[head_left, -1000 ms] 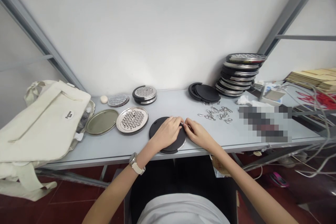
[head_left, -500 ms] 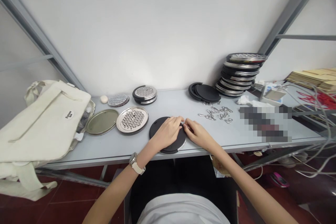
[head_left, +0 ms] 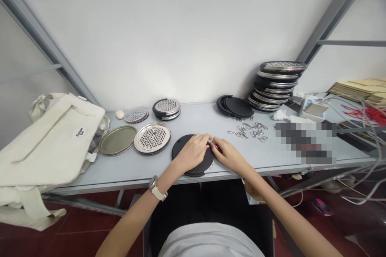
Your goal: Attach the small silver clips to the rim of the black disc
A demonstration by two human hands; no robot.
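Note:
A round black disc (head_left: 183,149) with a silvery rim lies at the table's front edge, before my body. My left hand (head_left: 194,150) reaches across its top, fingers together and bent at the upper right rim. Close against those fingertips, my right hand (head_left: 223,150) is closed in a pinch at the same rim. A small shiny bit shows between its fingers; its shape is mostly hidden. To the left are a perforated metal grater disc (head_left: 152,138) and a plain greenish metal disc (head_left: 117,140). Several loose metal clips (head_left: 251,130) lie to the right.
A tall stack of black-and-silver discs (head_left: 277,84) stands back right, beside black round covers (head_left: 238,106). Further grater discs (head_left: 167,107) sit near the wall. A cream bag (head_left: 51,140) fills the left end. White cables (head_left: 375,144) hang at the right.
Both hands stay at the disc's upper right rim with almost no movement. The whole view has shifted very slightly.

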